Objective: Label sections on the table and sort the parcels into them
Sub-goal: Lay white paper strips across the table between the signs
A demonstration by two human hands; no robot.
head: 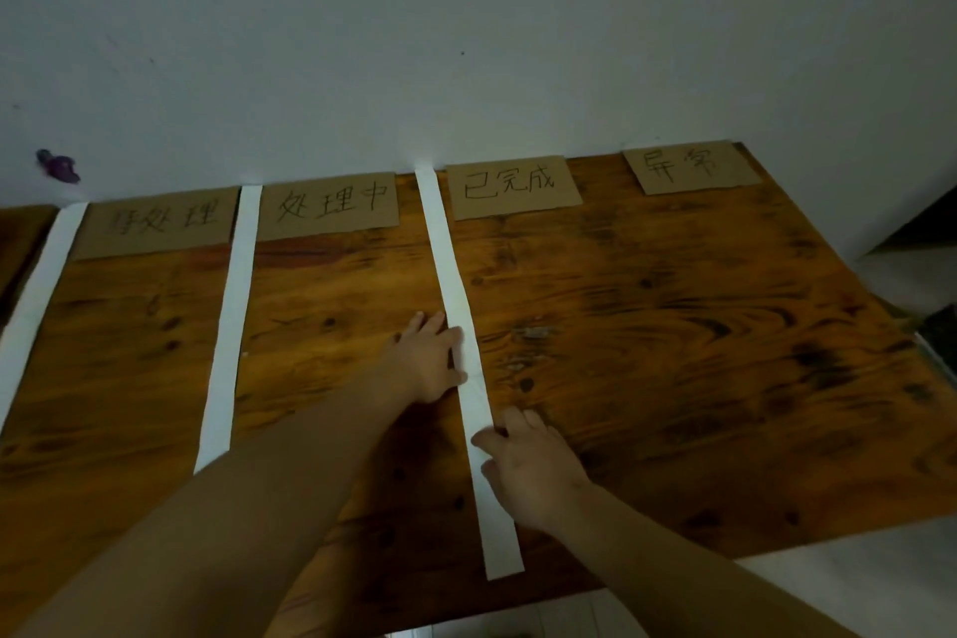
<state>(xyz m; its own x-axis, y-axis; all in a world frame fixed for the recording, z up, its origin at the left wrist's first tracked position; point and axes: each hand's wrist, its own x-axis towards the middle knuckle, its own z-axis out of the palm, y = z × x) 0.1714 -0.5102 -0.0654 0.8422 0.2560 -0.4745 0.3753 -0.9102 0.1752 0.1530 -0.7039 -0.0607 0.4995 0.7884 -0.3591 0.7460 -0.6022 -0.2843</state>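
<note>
A wooden table (673, 326) carries several brown cardboard labels with handwritten characters along its far edge: one at the left (155, 228), one (329, 207), one (512, 187) and one at the right (691, 167). White paper strips divide the top: a left strip (36, 306), a middle strip (230, 326) and a third strip (450, 264). My left hand (427, 360) lies flat with its fingers on the third strip's left edge. My right hand (533, 469) presses the same strip lower down, thumb on the paper. No parcels are in view.
A white wall rises right behind the table. A small purple object (59, 166) sticks to the wall at the left. The table's right edge drops to a pale floor and a dark opening (927, 223). The near edge runs below my forearms.
</note>
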